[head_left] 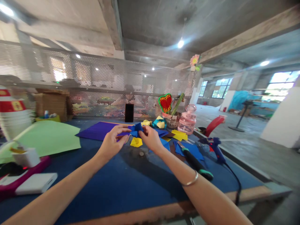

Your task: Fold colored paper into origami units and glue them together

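A small folded piece of blue paper [136,130] is held up over the middle of the table, between my two hands. My right hand [150,137] pinches its right side with thumb and fingers. At its left edge are the curved fingertips of my left hand [114,137], closed about that side; the exact contact is too small to make out. Just below lies a small yellow folded paper [136,142]. Behind my right hand are a teal and cream folded paper piece [159,122] and a pale yellow one [146,122].
Blue sheets [193,151], yellow paper [180,135], a black-and-green-handled tool [195,162] and a corded glue gun [214,145] lie right. Purple paper [93,131], green paper [47,136] and a power strip [43,164] lie left. A phone [129,113] and pink jar [187,122] stand behind.
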Action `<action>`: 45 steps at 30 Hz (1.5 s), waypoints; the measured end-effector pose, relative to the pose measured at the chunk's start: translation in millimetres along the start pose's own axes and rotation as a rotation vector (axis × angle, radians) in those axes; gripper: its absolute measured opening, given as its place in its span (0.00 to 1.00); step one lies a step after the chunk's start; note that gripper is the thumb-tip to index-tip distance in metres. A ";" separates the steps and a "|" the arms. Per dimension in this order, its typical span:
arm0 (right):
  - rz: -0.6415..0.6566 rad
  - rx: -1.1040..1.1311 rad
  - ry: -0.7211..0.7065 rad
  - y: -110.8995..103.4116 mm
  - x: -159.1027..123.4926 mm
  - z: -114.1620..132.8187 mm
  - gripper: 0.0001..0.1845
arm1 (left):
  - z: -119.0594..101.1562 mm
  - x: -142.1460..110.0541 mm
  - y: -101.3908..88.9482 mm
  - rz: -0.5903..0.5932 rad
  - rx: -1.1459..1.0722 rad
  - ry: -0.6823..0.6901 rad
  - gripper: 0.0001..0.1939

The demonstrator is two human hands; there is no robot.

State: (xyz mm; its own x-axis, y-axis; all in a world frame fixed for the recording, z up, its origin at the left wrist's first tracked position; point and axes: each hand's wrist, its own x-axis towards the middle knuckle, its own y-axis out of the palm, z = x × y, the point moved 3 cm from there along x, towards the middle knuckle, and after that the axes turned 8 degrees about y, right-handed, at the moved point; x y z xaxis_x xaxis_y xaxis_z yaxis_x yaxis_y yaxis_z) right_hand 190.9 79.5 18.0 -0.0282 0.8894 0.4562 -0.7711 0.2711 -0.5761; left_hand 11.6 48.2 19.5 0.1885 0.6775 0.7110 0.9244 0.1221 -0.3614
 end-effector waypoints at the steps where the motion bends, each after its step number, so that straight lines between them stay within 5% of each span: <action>1: -0.015 0.009 0.009 -2.5 2.0 -1.1 0.10 | 0.2 1.1 -3.6 -0.021 -0.005 -0.010 0.12; 9: 0.028 0.033 -0.006 7.7 0.6 -6.3 0.11 | 18.1 -0.5 -4.5 0.038 -0.285 -0.297 0.24; 15: 0.146 0.009 -0.111 28.1 -21.9 6.3 0.08 | 18.9 -7.2 9.5 0.183 -0.313 -0.315 0.30; 27: 0.225 0.108 -0.132 30.3 -26.3 12.8 0.13 | 36.9 -10.1 9.1 0.127 -0.329 -0.400 0.10; 38: 0.234 0.109 -0.186 28.0 -24.8 15.5 0.12 | 37.6 -12.6 8.3 0.104 -0.287 -0.406 0.09; 45: 0.208 0.053 -0.242 28.8 -26.0 12.8 0.08 | 33.3 -13.3 3.0 0.085 -0.112 -0.272 0.08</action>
State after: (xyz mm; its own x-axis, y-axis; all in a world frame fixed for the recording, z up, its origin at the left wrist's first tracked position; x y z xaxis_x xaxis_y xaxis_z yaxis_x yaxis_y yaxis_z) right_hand 161.3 59.4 -1.8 -0.3348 0.8085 0.4839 -0.7644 0.0673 -0.6412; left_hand 0.9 63.8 -11.1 0.1846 0.8531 0.4879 0.9427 -0.0134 -0.3333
